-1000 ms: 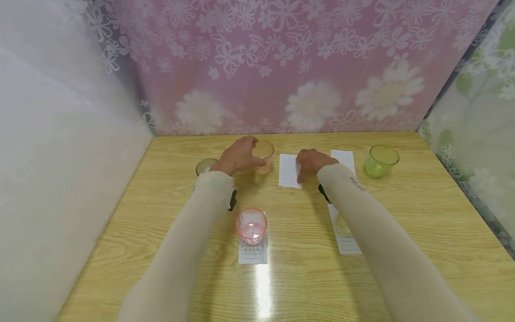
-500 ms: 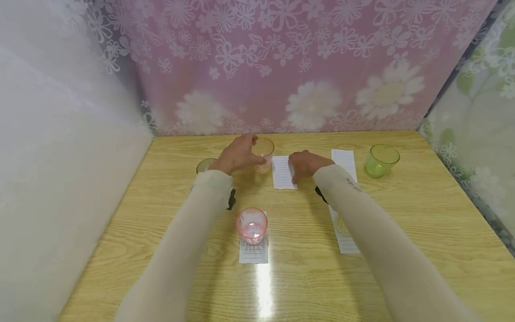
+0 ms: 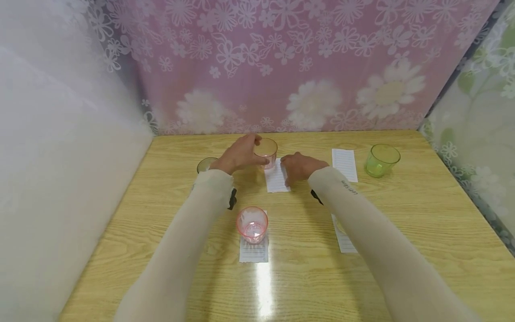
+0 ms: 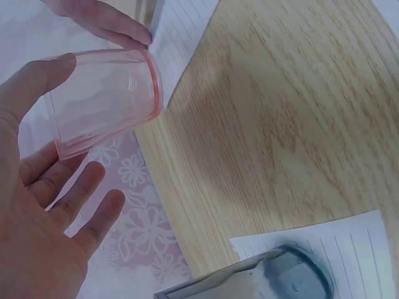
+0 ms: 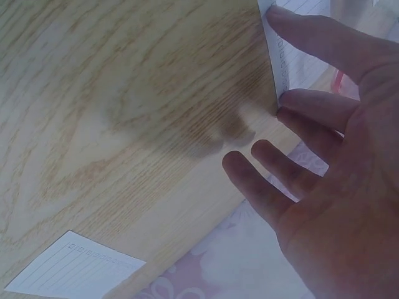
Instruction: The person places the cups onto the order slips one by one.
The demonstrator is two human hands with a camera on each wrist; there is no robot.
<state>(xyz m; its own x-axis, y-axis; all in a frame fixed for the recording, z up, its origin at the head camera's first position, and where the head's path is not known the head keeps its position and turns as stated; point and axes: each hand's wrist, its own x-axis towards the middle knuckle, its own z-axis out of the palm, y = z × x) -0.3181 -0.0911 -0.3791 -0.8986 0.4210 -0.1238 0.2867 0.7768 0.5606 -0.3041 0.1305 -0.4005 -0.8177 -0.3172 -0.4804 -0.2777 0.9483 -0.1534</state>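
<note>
In the head view my left hand (image 3: 240,154) holds a clear, pink-orange cup (image 3: 270,152) near the back of the table. The left wrist view shows the thumb on one side of the cup (image 4: 106,99) and the forefinger on the other; the remaining fingers are spread. My right hand (image 3: 299,167) touches the right edge of a lined paper slip (image 3: 277,180), which lies partly under or against the cup's base. Seen from the right wrist, thumb and forefinger rest apart along the slip's edge (image 5: 280,68), the other fingers free. Whether the cup touches the slip I cannot tell.
A pink cup (image 3: 252,226) stands on a slip nearer the front. A grey cup (image 3: 204,165) is partly hidden behind the left hand. At right are a green cup (image 3: 382,160) and a lined slip (image 3: 344,165). The right forearm partly covers a yellow cup (image 3: 340,227) on paper.
My right hand has moved left, sliding the paper slip across the table to the pink-orange cup. The left hand keeps its hold on the cup, which has shifted slightly right.
</note>
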